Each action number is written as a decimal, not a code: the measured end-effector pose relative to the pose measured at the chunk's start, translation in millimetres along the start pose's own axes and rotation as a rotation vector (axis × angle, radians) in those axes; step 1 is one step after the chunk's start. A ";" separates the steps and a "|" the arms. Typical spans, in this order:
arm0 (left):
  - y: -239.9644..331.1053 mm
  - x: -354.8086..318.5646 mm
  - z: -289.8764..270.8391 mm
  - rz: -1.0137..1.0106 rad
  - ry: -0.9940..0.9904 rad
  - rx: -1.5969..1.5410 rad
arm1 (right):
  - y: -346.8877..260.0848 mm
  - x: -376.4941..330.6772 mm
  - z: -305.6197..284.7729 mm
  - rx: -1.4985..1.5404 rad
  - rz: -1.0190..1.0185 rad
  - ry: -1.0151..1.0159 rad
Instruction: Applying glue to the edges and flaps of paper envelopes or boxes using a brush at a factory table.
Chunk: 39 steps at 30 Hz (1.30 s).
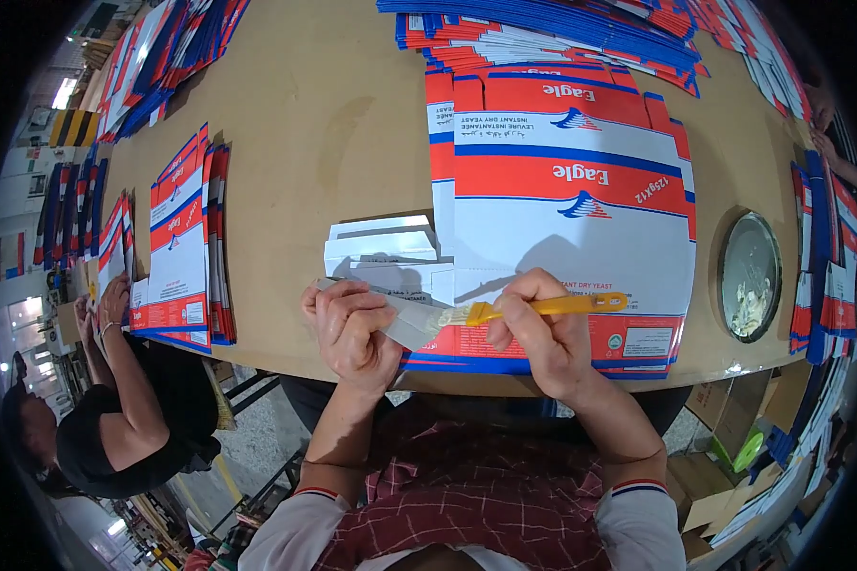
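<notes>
Holding a yellow brush against a pale card strip, close to the table's near edge

The left hand [352, 328] is closed on the pale card strip [411, 326], its fingers curled over the left part. The right hand [543, 333] grips the yellow brush [581, 305] in a narrow pinch; the handle juts out rightward past the knuckles, and the bristles meet the strip's right end. Both hands work above the lower part of a large flat carton [571, 243], whose bottom border runs just inside the table's curved near edge.

The widest room is to the left: a broad stretch of tan tabletop [286, 181] between some folded white card pieces [381, 243] and the left carton stack [176, 243]. On the right the gap is narrower, a strip between the large carton and a round dish [750, 243], with the right carton stack [833, 257] beyond. A thick far pile [552, 29] of cartons bounds the back.

The cartons are smooth printed card in red, white and blue, straight-cut, showing thin layered edges. The dish has a dark, hard rim and holds lumpy cream-coloured paste. The brush handle looks like smooth plastic; its bristles are pale.
</notes>
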<state>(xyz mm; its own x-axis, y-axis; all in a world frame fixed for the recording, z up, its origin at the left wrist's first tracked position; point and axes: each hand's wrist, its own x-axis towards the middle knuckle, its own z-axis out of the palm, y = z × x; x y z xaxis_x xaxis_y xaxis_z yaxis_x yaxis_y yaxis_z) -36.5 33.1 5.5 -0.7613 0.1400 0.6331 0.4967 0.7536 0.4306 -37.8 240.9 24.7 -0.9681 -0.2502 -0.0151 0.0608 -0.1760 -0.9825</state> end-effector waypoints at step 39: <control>15.0 12.4 4.8 -0.064 -0.006 0.044 | 7.8 9.6 -4.0 0.814 -0.048 0.431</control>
<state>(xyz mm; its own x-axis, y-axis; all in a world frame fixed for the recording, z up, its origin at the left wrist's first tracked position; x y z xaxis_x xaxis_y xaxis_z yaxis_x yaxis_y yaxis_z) -40.4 49.2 16.7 -0.7934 0.0941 0.6014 0.4282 0.7885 0.4415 -47.6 240.9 16.2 -0.9710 0.1216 -0.2058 0.0127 -0.8334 -0.5525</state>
